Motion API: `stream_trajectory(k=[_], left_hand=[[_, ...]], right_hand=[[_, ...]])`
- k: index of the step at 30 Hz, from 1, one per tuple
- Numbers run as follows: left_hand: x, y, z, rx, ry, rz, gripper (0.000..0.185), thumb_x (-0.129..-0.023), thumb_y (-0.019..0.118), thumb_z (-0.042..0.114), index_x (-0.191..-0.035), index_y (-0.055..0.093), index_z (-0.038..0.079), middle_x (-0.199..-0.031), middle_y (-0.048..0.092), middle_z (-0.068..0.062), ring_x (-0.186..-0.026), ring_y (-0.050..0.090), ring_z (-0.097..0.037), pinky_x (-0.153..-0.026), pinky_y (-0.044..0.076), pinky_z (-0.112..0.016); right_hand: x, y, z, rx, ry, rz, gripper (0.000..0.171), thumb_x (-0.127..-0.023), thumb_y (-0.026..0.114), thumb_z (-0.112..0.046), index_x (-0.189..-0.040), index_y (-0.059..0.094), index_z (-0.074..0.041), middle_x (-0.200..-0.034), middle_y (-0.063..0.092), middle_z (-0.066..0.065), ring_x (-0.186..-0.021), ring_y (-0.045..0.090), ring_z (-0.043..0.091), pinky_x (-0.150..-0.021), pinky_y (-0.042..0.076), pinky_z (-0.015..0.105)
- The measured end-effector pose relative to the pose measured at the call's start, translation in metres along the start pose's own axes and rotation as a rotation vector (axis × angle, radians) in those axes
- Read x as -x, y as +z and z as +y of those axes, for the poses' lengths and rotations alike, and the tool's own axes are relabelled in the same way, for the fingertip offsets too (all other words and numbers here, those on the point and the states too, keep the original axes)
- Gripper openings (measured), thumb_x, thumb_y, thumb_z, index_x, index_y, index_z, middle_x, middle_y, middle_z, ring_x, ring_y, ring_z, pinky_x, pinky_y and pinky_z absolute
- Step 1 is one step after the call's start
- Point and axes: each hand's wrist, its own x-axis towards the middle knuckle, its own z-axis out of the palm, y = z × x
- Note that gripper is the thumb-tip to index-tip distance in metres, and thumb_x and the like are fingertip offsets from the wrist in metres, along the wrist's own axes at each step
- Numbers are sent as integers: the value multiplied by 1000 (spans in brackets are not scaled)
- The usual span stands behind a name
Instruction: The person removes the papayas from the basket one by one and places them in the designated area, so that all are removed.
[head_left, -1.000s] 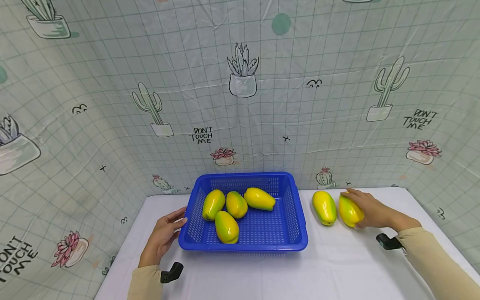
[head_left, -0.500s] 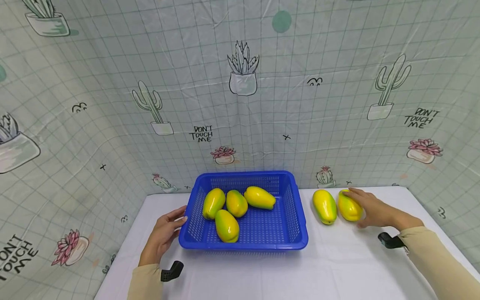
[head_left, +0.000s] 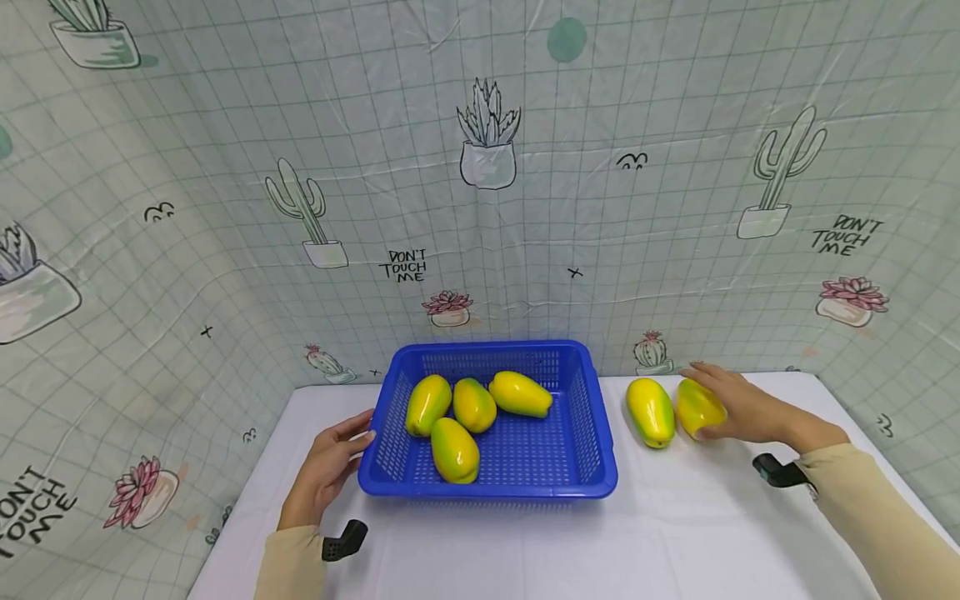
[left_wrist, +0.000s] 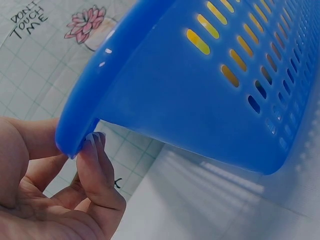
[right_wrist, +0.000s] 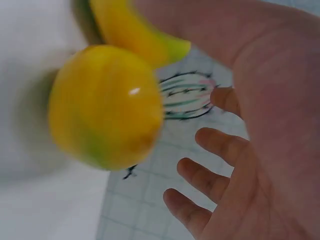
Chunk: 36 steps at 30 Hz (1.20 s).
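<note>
My left hand [head_left: 324, 471] holds the left rim of a blue plastic basket [head_left: 487, 492]; in the left wrist view the fingers [left_wrist: 97, 170] curl up under the rim, with the thumb on its other side. Several yellow-green papayas [head_left: 454, 451] lie in the basket, mostly to its left. My right hand [head_left: 750, 408] is around the far-right papaya [head_left: 697, 407] on the table, fingers over its far side and thumb by its near end. The right wrist view shows those fingers [right_wrist: 210, 145] spread and apart from the papaya [right_wrist: 105, 107].
Another papaya [head_left: 649, 412] lies between the basket and my right hand. A white cloth covers the table [head_left: 525, 550]. Behind and along the sides hangs a grid-patterned curtain [head_left: 570, 208] with cactus prints, close behind the basket.
The far-right papaya has turned, its near end shifting back. My right hand has moved slightly back, its thumb now overlapping the papaya's near end. The left hand and basket stay put.
</note>
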Motion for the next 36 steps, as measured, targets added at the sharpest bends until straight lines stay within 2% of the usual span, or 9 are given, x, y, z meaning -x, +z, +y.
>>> stream_trajectory(k=[4, 9, 14, 18, 26, 31, 36], left_hand=[[1, 0, 0, -2, -2, 0, 52, -107, 57, 3, -158, 44, -3, -156, 44, -28, -97, 63, -12, -80, 54, -22], [1, 0, 0, -5, -10, 5, 52, -107, 57, 2, -157, 45, -3, -156, 44, -28, -97, 63, -12, -79, 54, -22], [1, 0, 0, -6, -13, 8, 51, -107, 57, 2, -157, 46, -3, -156, 45, -28, -97, 63, -13, -79, 54, -22], [0, 0, 0, -2, -15, 9, 51, -107, 57, 2, -157, 46, -2, -157, 45, -28, -98, 63, -13, -80, 54, -22], [0, 1, -1, 6, -8, 7, 51, -107, 57, 1, -157, 46, -3, -156, 45, -27, -96, 63, -12, -79, 54, -22], [1, 1, -1, 12, -10, 7, 51, -106, 57, 1, -157, 46, -3, -156, 45, -28, -97, 63, -12, -79, 55, -22], [0, 0, -1, 12, -6, 9, 51, -106, 58, 1, -156, 46, -4, -155, 46, -27, -96, 63, -12, -79, 55, -22]], right_hand=[[-10, -13, -23, 34, -42, 35, 86, -84, 91, -28, -150, 47, 6, -153, 39, 40, -133, 42, 64, -103, 37, 80], [-26, -23, -56, 79, -131, 74, 82, -86, 89, -24, -151, 48, 4, -157, 41, 35, -139, 42, 59, -109, 35, 76], [-43, -27, -85, 113, -198, 74, 80, -88, 88, -22, -154, 48, -1, -160, 42, 29, -143, 42, 53, -113, 34, 73], [-59, -24, -102, 135, -246, 64, 82, -88, 89, -20, -156, 47, -4, -161, 42, 26, -144, 44, 49, -113, 38, 70], [-93, -8, -125, 205, -371, 44, 85, -85, 91, -18, -155, 47, -3, -159, 44, 25, -141, 48, 47, -112, 43, 64], [-111, 1, -137, 266, -401, -4, 86, -84, 92, -19, -156, 46, -4, -161, 42, 24, -141, 48, 46, -111, 45, 62], [-124, 10, -144, 289, -406, -81, 90, -85, 91, -16, -159, 43, -6, -166, 37, 22, -146, 43, 46, -115, 40, 63]])
